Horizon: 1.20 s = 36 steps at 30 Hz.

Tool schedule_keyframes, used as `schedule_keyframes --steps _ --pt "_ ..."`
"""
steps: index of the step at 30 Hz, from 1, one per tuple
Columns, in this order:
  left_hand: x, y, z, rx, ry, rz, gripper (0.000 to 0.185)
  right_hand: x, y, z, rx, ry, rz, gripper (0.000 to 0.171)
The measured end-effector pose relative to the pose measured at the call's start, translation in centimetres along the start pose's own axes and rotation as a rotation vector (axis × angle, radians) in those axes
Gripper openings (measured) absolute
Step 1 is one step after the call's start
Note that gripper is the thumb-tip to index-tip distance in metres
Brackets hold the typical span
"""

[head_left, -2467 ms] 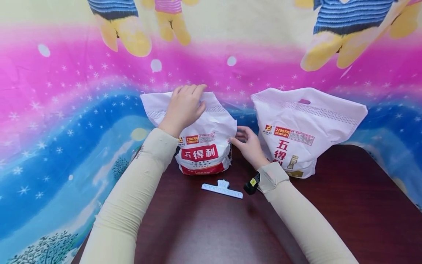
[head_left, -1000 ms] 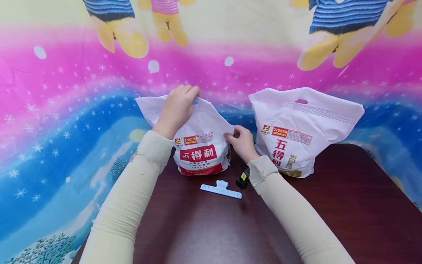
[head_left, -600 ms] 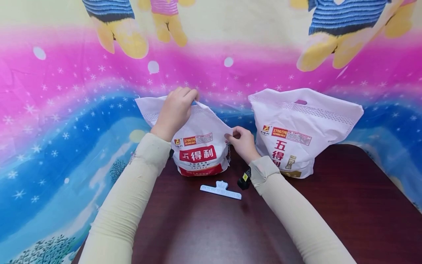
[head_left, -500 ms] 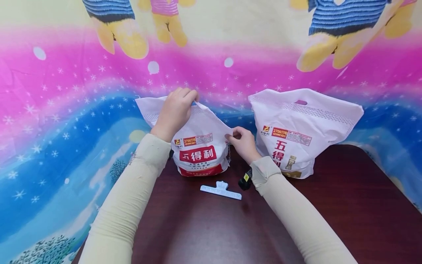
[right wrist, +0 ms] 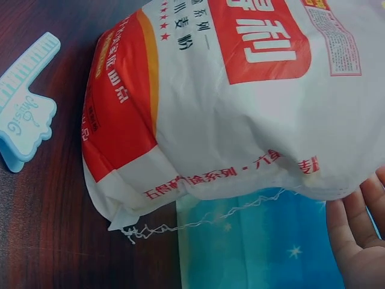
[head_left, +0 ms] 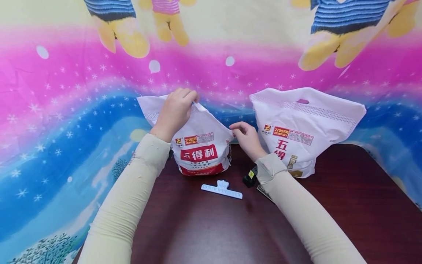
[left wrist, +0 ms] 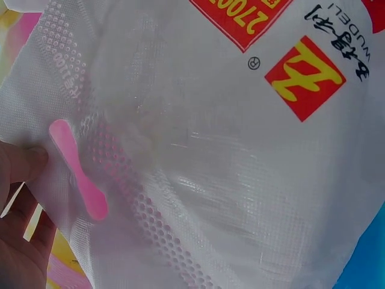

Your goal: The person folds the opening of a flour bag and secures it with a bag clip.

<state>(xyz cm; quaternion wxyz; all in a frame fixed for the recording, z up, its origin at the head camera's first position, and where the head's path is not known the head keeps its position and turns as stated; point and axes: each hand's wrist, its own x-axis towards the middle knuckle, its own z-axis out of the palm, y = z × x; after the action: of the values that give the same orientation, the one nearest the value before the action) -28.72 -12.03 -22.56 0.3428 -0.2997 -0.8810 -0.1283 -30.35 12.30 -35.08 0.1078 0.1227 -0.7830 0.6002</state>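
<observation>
White flour bag (head_left: pixel 201 145) stands upright; left hand (head_left: pixel 174 112) pinches top.

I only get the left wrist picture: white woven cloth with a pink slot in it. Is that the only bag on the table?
Observer: No, there are two. The left hand pinches the top edge of the smaller bag, and a second bag stands to its right.
Operator: What is the other hand doing?
Observer: The right hand is at the smaller bag's right corner with its fingers curled. I cannot tell whether it grips the corner.
Operator: Anything else lying about?
Observer: A pale blue clip lies on the dark table in front of the smaller bag.
</observation>
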Motion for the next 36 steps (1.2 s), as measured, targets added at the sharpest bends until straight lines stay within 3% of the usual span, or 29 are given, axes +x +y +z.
schedule_keyframes --steps 9,24,36 --pt "-0.1 -0.4 0.2 -0.006 0.040 0.063 0.009 0.5 -1.0 -0.4 0.021 -0.120 -0.039 0.045" --pt "-0.1 -0.8 0.7 -0.022 0.080 0.098 0.008 0.9 -2.2 -0.2 0.021 -0.242 -0.061 0.042" --pt "-0.3 -1.0 0.7 -0.009 0.106 0.122 0.007 1.3 -2.6 0.2 -0.057 -0.276 -0.077 0.041"
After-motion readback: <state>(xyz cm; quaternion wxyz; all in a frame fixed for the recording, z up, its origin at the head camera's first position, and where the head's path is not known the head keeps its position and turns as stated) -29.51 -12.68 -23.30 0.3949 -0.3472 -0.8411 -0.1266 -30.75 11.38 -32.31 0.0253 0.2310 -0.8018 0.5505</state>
